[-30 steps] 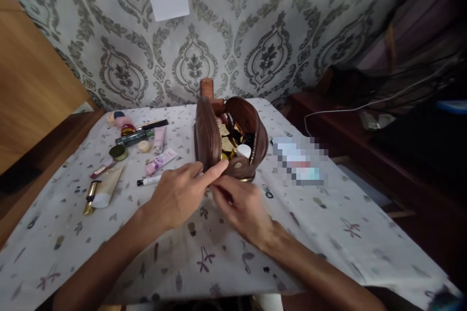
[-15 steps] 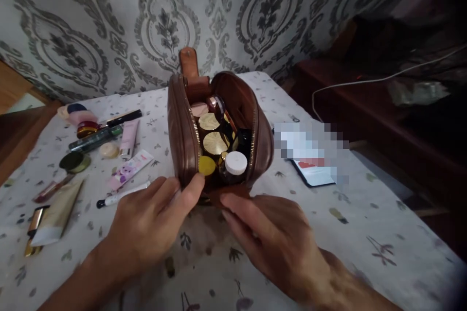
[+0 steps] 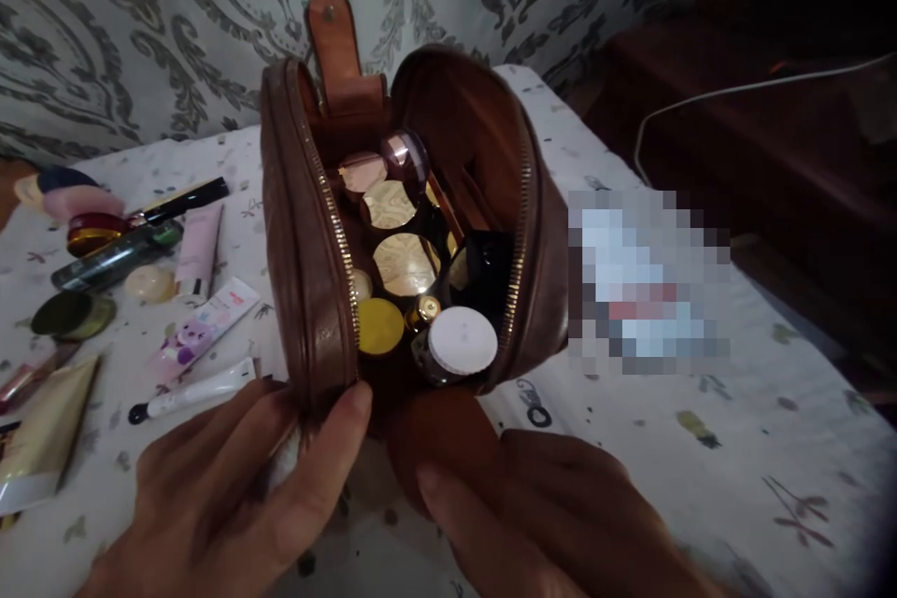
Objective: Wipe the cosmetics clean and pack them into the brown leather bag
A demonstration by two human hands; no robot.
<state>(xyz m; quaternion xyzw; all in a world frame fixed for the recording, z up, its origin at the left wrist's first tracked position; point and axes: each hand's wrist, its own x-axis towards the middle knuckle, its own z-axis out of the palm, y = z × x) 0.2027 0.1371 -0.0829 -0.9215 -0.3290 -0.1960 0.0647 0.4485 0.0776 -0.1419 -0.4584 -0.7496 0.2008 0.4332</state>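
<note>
A brown leather cosmetic bag (image 3: 298,252) stands unzipped in front of me, its mouth spread wide. Inside are several jars, among them a yellow-lidded jar (image 3: 379,327), a white-lidded jar (image 3: 462,339) and gold-lidded jars (image 3: 406,263), along with a dark glossy item (image 3: 483,266). My left hand (image 3: 238,486) grips the bag's front left corner, thumb on the rim beside the zipper and fingers outside. With my right hand (image 3: 547,514) I hold the front leather flap (image 3: 441,439) folded outward, thumb on top; the fingers beneath are hidden.
On the patterned sheet at left lie a pink tube (image 3: 200,248), a purple-printed tube (image 3: 206,327), a thin white tube (image 3: 200,390), a beige tube (image 3: 52,439) and a dark-lidded jar (image 3: 70,313). A blurred-out object (image 3: 645,280) lies right of the bag. Patterned fabric (image 3: 231,9) hangs behind.
The view has come closer to the bag, which appears larger. The front flap now shows more, lowered outward in my right hand. My left hand keeps its hold on the corner.
</note>
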